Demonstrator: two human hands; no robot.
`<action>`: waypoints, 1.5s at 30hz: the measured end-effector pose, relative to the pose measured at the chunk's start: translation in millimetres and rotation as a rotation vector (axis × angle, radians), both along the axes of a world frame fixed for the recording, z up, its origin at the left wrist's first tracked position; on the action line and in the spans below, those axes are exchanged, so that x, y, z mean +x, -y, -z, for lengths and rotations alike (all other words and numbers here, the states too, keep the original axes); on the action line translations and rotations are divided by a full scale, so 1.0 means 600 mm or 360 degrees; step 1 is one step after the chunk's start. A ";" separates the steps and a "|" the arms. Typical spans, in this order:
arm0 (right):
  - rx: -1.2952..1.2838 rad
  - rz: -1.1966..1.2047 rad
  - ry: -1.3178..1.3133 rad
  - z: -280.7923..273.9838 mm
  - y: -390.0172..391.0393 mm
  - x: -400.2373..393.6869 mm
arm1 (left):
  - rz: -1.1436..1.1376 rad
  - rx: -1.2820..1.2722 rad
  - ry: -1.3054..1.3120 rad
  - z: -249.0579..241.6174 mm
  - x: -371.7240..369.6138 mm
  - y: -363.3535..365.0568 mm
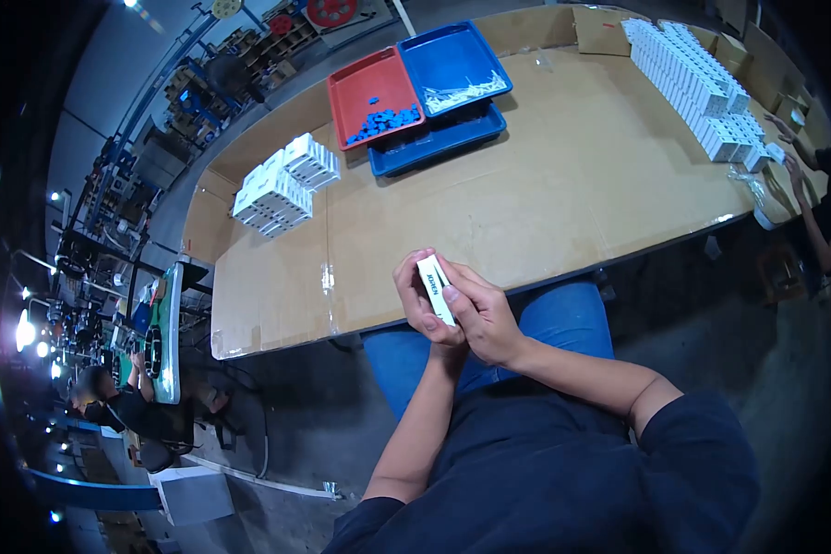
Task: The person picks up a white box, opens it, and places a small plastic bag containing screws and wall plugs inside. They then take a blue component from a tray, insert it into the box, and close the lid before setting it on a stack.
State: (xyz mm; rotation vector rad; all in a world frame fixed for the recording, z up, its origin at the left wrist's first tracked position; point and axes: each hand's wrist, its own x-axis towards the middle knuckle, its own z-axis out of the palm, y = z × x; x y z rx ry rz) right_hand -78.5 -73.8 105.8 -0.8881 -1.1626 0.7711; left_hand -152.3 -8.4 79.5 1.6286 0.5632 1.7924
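Observation:
Both of my hands hold one small white box with dark lettering, above the near edge of the cardboard-covered table. My left hand wraps round its left side. On its right side, the fingers and thumb of my right hand press against it, the thumb on the lettered face. The box is tilted, its top end pointing away from me. Part of it is hidden by my fingers.
Stacked white boxes stand left, more far right. Behind are a red tray with blue pieces, a blue tray with white pieces and another blue tray beneath. A co-worker's hands are at right; another person sits left.

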 end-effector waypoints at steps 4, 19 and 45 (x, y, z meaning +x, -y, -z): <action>0.0018 0.0090 0.0132 0.004 -0.002 0.006 | 0.0049 -0.0066 0.0018 0.000 0.008 -0.003; -0.0715 -0.0382 -0.0119 0.019 -0.045 0.060 | 0.0131 -0.0041 -0.0569 0.035 -0.045 -0.042; 0.0778 0.0143 0.1486 0.046 -0.187 0.121 | 0.1172 -0.1826 0.0432 -0.001 -0.016 -0.092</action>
